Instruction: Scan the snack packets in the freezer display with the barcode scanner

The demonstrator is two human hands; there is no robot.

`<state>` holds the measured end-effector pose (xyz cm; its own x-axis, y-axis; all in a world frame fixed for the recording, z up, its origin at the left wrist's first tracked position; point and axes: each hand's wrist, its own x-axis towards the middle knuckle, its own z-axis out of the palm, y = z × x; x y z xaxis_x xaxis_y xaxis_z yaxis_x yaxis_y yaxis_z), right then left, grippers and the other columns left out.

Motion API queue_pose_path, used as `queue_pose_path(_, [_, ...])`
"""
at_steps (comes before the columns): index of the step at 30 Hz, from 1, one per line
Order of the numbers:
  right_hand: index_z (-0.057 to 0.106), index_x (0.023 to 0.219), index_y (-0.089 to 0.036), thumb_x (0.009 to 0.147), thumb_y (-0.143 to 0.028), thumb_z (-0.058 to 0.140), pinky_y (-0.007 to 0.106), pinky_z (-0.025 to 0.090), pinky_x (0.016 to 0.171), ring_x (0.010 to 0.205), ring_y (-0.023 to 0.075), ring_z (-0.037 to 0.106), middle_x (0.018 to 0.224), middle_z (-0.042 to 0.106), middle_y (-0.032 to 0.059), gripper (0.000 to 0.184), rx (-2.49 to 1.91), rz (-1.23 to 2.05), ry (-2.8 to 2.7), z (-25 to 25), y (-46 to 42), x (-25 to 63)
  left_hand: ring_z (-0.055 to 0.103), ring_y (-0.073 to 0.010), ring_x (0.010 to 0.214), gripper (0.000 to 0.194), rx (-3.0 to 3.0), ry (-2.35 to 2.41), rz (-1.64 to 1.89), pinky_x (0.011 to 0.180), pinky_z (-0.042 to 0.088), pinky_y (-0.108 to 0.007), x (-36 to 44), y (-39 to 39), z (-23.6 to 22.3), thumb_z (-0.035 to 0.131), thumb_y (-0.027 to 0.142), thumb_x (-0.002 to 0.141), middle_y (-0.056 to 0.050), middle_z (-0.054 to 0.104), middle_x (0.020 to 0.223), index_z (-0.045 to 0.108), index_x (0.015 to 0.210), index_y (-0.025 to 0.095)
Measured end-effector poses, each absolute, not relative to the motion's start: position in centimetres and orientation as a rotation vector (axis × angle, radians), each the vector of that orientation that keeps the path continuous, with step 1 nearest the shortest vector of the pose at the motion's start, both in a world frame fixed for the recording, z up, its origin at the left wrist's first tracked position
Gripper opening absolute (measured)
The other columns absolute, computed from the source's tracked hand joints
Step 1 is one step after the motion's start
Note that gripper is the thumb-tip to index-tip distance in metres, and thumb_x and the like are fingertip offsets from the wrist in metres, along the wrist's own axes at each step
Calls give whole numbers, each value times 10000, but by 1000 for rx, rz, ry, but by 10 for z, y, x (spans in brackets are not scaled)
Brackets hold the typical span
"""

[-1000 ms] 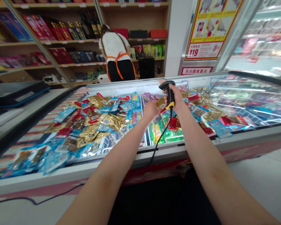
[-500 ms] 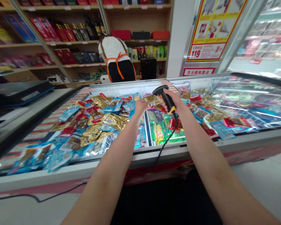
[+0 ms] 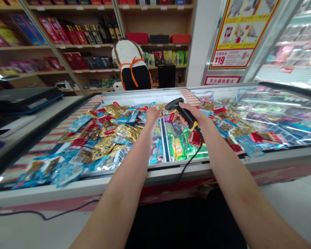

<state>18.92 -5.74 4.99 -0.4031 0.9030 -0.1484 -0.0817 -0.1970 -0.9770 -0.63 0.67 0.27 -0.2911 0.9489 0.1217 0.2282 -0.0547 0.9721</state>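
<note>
My right hand (image 3: 196,114) is wrapped round the handle of a black and yellow barcode scanner (image 3: 184,114). Its head points left, towards my left hand (image 3: 153,113). That hand pinches the edge of a small gold snack packet (image 3: 165,111), which sits just under the scanner's head and is partly covered by it. Below and around both hands, a glass-topped freezer (image 3: 162,145) bears loose snack packets. Gold packets (image 3: 129,132) and blue packets (image 3: 126,116) lie to the left of my left hand. More packets, among them a red one (image 3: 265,137), are spread to the right.
The scanner's black cord (image 3: 186,165) hangs over the freezer's front edge and runs left. Behind the freezer a person in an orange-trimmed apron (image 3: 134,74) bends towards the shelves (image 3: 155,20). A flat black device (image 3: 23,100) stands at the left.
The scanner has swung leftward and its head now lies over the gold packet, closer to my left hand. The handle is more tilted. The whole view has shifted slightly.
</note>
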Motion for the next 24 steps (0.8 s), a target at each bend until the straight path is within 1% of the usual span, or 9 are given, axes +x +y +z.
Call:
queue_pose_path(2, [572,835,-166,980,-580,525,219,411,294,318,127,485,494,579,23,442,-1008,1704,-1341,48,-56,189,606,-130,677,179,1232,1526,1397,675,594,-264,-7,6,5,604,115,768,24,515,630,524,628,191])
queue_pose_path(5, [578,842,-164,969,-588,540,216,410,295,325,126,490,501,584,24,443,-989,1711,-1359,47,-55,190,607,-131,695,122,1210,1515,1403,678,592,-269,-8,5,6,592,115,773,17,552,682,569,676,185])
queue_pose_path(9, [583,856,-159,996,-561,495,216,409,294,323,126,486,497,580,24,434,-988,1700,-1371,47,-55,190,606,-135,691,74,1214,1499,1430,669,586,-272,-9,6,5,596,119,762,7,573,696,604,709,171])
queue_pose_path(14, [577,853,-159,1010,-533,477,215,416,304,325,127,489,494,575,24,418,-964,1710,-1379,48,-56,190,607,-140,676,91,1197,1501,1443,667,581,-266,-8,4,6,597,113,745,19,536,626,579,676,171])
queue_pose_path(18, [577,848,-163,999,-553,495,215,417,304,328,127,489,493,576,23,426,-981,1708,-1373,50,-58,189,612,-144,681,89,1202,1511,1437,689,579,-282,-8,5,6,582,117,748,16,553,640,581,681,176])
queue_pose_path(21, [577,824,-168,991,-564,505,215,412,298,323,125,483,487,574,25,436,-990,1712,-1373,50,-59,189,595,-139,665,97,1214,1509,1445,674,570,-278,-10,7,2,587,126,742,17,538,642,563,664,179])
queue_pose_path(24, [575,813,-172,977,-584,525,217,407,291,317,124,477,486,578,26,445,-1007,1720,-1349,49,-58,189,613,-150,692,77,1246,1529,1447,686,555,-272,-10,8,2,585,143,744,7,571,658,571,680,184])
